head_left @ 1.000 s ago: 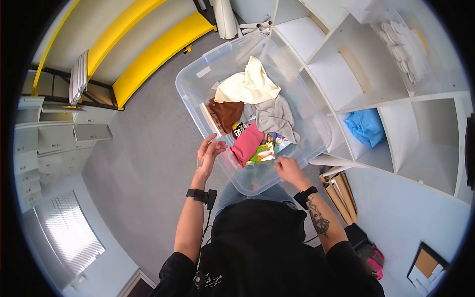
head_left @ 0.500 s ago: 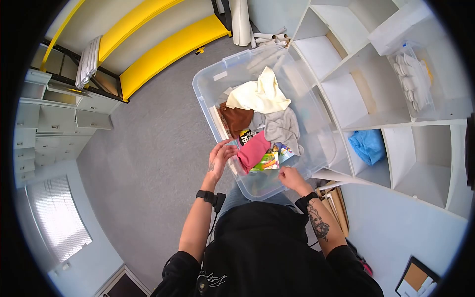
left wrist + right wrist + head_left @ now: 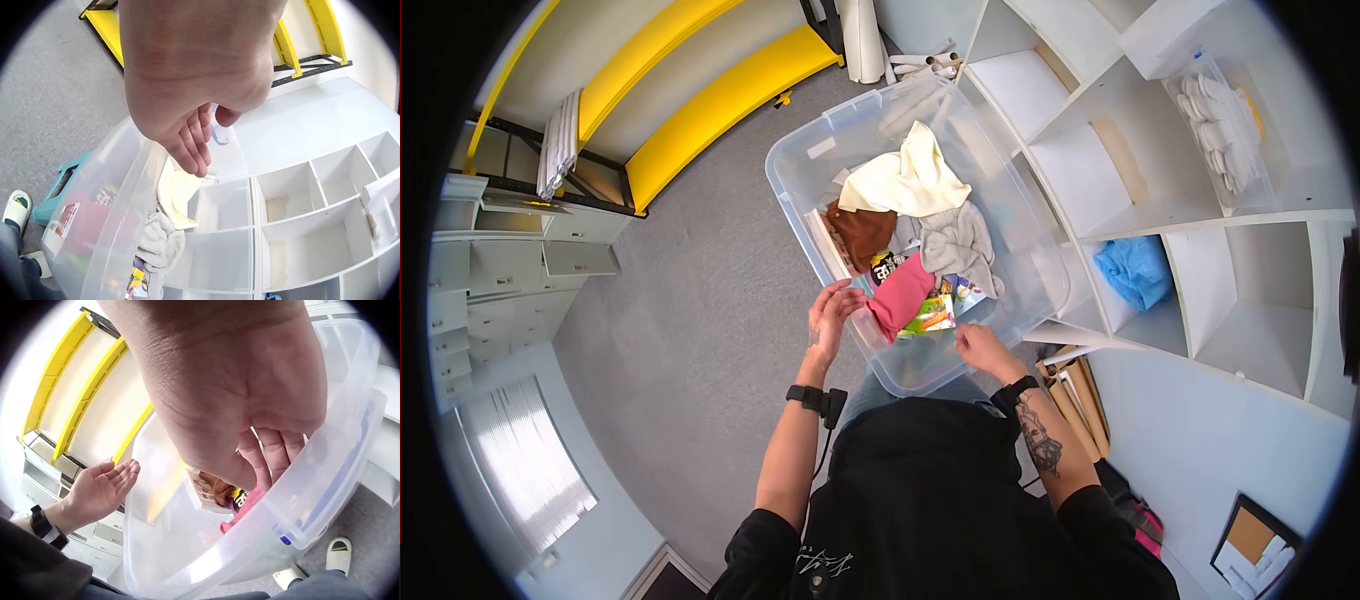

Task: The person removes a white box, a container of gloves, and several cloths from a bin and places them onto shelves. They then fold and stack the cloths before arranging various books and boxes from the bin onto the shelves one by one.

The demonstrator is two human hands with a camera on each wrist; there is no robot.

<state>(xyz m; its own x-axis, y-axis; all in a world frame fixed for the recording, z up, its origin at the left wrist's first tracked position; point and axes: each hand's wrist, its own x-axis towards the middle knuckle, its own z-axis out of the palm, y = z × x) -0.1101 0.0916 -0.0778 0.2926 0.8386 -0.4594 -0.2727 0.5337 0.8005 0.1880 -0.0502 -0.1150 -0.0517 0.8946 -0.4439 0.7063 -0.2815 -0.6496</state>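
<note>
A big clear plastic tub (image 3: 905,376) stands in front of the body. Inside lie a pink cloth (image 3: 902,296), a grey cloth (image 3: 957,243), a cream cloth (image 3: 908,180) and a brown item (image 3: 862,235). A green packet (image 3: 930,317) and a black packet (image 3: 885,267) show among them. My left hand (image 3: 831,318) hovers by the tub's left rim, palm inward, fingers extended and holding nothing. Over the near right side is my right hand (image 3: 984,350); its fingers (image 3: 273,450) hang loosely curled with nothing between them.
White cubby shelves (image 3: 1180,215) run along the right, one holding a blue bag (image 3: 1137,273). Yellow racking (image 3: 730,110) stands at the back left. In the left wrist view a teal stool (image 3: 47,209) shows beside the tub. Cardboard tubes (image 3: 1077,410) lean at the right.
The head view shifts and swings back slightly. Both hands stay in about the same places near the tub's rim, and the contents look unmoved.
</note>
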